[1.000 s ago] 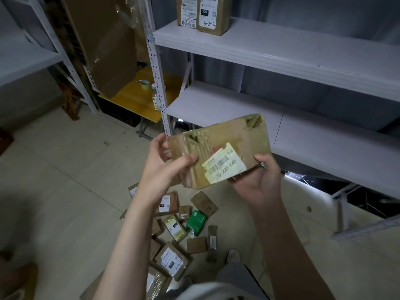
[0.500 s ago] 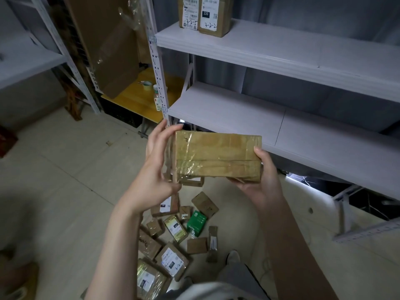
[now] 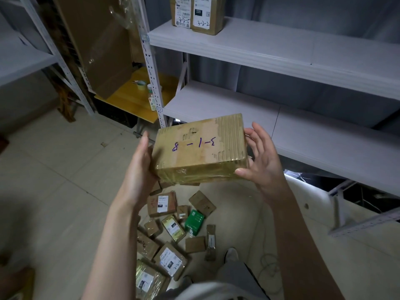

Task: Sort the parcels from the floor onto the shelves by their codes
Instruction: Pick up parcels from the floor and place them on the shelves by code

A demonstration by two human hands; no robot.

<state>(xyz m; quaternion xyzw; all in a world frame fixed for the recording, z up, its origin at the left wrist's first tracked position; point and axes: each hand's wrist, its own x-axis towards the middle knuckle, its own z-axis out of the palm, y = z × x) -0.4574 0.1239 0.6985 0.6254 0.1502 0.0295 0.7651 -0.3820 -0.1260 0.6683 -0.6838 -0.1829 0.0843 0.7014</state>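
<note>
Your left hand [image 3: 138, 167] grips the left end of the tape-wrapped brown cardboard parcel [image 3: 199, 148]; your right hand [image 3: 262, 165], fingers spread straight, props its right end with the thumb.

left hand [image 3: 138, 169] gripping, right hand [image 3: 262, 167] splayed

Just beyond the left hand [image 3: 138, 169] and right hand [image 3: 264, 165] the lower shelf [image 3: 216, 105] lies bare and open from the front, capped overhead by the upper shelf [image 3: 270, 46]. Two shelved parcels [image 3: 197, 14] stand up beyond the left hand; right of them that shelf top is free. A post [image 3: 151, 68] rises beyond the left hand, with a table [image 3: 129, 100] and leaning cardboard [image 3: 97, 50] behind it. Floor parcels [image 3: 171, 230] litter the ground below the hands; left of the left hand the floor [image 3: 54, 169] is open. The box [image 3: 199, 150] fills the gap between the hands
</note>
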